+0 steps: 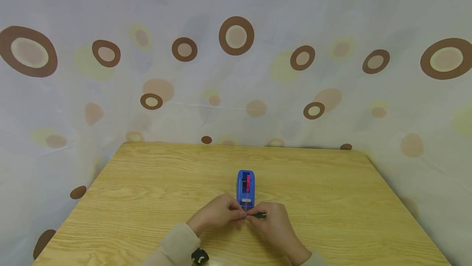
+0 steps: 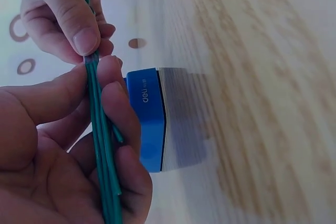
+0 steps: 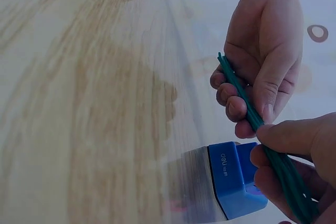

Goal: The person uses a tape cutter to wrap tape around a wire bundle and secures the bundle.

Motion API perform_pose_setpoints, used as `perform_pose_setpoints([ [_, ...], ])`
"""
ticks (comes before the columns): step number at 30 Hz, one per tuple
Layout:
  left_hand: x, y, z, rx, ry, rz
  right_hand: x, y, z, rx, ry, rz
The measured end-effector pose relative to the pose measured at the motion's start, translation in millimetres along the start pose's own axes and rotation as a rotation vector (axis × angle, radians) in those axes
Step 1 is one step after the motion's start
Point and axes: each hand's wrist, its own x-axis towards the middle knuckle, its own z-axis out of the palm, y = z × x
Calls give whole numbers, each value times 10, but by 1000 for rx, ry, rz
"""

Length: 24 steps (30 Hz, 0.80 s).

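Observation:
A bundle of thin green stems (image 2: 100,129) runs between both hands. My left hand (image 1: 221,212) pinches it between thumb and fingertips, its other fingers curled along the stems in the left wrist view. Right beside it, my right hand (image 1: 274,221) pinches the same bundle, thumb on top. A small clear, shiny patch of tape (image 2: 91,57) shows on the stems where the two hands meet. Just beyond the hands stands a blue tape dispenser (image 1: 240,192) with a pink-cored roll. A clear strip reaches from its front toward the fingertips in the head view; the fingers hide its end.
The dispenser stands on a wood-grain table (image 1: 162,176). Behind the table and at its sides hangs a pale cloth (image 1: 265,77) with brown circles. A small dark object (image 1: 200,256) sits at the left sleeve cuff.

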Motion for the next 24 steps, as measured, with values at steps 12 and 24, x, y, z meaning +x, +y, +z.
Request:
perform_pose_setpoints([
  [12,-26,18,57,96,93,8,-12,-45,-27,34,-23,37],
  [24,-55,47,83,103,156,21,12,-42,-48,-4,1,62],
])
